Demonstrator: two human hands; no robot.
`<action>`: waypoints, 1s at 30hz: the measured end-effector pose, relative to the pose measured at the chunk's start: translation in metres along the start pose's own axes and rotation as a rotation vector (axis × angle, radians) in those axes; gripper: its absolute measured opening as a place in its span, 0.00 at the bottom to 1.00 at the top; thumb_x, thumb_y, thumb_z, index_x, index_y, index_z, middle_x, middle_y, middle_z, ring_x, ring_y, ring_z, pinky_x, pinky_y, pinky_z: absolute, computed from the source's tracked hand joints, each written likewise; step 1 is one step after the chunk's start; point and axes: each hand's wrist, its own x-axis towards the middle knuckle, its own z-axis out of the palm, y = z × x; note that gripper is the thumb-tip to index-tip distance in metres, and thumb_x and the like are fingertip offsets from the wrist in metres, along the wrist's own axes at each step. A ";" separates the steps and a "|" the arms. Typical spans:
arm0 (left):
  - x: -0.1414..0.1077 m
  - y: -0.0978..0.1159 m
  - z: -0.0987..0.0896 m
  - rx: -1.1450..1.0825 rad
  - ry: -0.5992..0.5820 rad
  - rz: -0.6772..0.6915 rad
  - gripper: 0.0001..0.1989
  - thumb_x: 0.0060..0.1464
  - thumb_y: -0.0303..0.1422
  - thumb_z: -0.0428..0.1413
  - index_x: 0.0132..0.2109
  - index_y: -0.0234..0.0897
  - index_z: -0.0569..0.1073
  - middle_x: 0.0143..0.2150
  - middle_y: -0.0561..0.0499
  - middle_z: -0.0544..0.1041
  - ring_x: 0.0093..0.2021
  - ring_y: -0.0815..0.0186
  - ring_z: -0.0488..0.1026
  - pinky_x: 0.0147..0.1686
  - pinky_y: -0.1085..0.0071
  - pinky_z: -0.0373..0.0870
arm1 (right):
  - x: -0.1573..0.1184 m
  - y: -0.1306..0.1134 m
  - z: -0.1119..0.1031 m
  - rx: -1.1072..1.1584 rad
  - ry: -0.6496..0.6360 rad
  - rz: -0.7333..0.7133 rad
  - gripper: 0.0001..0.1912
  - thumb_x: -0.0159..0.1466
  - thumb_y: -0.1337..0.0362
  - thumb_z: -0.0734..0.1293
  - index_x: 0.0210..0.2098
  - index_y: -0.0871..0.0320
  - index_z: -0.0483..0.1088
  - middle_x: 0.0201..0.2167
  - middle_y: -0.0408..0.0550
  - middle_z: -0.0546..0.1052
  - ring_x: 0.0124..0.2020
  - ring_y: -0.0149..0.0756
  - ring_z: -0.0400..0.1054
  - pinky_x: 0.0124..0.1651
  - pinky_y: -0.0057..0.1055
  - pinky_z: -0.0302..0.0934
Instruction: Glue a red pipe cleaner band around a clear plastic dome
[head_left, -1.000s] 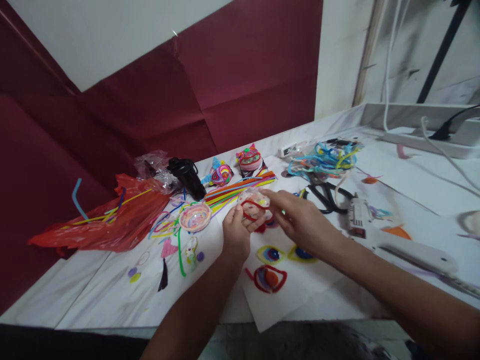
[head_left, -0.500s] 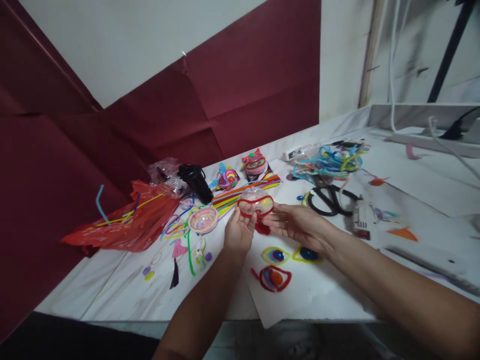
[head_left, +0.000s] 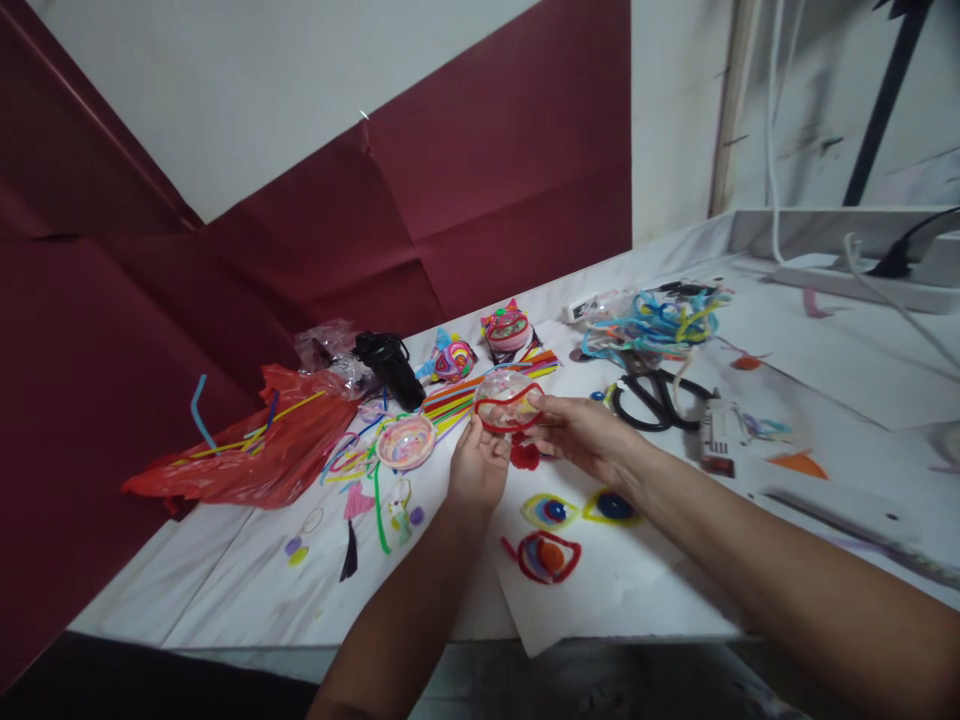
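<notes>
Between my hands is a clear round plastic piece [head_left: 504, 390] with a red fuzzy outline across its front. My left hand [head_left: 481, 462] grips its lower left edge, and my right hand [head_left: 574, 428] pinches its right side with the thumb on top. Just below lies a red fuzzy piece [head_left: 525, 455] on the paper. Nearer me are a yellow-rimmed eye shape [head_left: 550, 511], a second one with a dark blue centre [head_left: 611, 506] and a red-rimmed eye shape [head_left: 550, 557]. A pink bowl-like piece [head_left: 406, 442] sits left of my left hand.
A red plastic bag [head_left: 255, 450] and a black object [head_left: 390, 368] lie at the left. Behind are coloured pipe cleaners [head_left: 457, 395] and two decorated pieces [head_left: 452, 357]. Black-handled scissors [head_left: 652, 400], a tangle of blue strips [head_left: 652, 325] and a white power strip [head_left: 862, 283] are at the right.
The clear piece has tipped so more of its round top shows. My right thumb has moved onto its right edge, and the view has shifted slightly.
</notes>
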 end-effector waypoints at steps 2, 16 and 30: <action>-0.002 0.000 0.002 -0.020 0.012 0.006 0.12 0.59 0.26 0.52 0.29 0.43 0.74 0.29 0.55 0.78 0.25 0.76 0.70 0.19 0.83 0.63 | 0.002 0.002 -0.004 -0.057 0.081 -0.076 0.09 0.55 0.65 0.70 0.35 0.61 0.69 0.26 0.45 0.73 0.25 0.29 0.66 0.26 0.25 0.62; -0.007 -0.008 0.002 0.019 0.025 0.024 0.10 0.62 0.28 0.48 0.35 0.33 0.72 0.31 0.49 0.77 0.28 0.74 0.74 0.28 0.80 0.71 | 0.006 -0.022 -0.014 -1.502 -0.088 -1.370 0.08 0.65 0.64 0.63 0.36 0.59 0.74 0.35 0.51 0.74 0.39 0.41 0.62 0.41 0.37 0.52; -0.010 -0.012 -0.001 0.130 -0.088 0.155 0.07 0.57 0.32 0.55 0.40 0.33 0.74 0.34 0.49 0.77 0.33 0.69 0.76 0.38 0.71 0.73 | 0.010 -0.014 -0.002 -1.748 -0.123 -1.390 0.09 0.65 0.66 0.63 0.41 0.57 0.74 0.34 0.48 0.73 0.36 0.40 0.59 0.38 0.36 0.44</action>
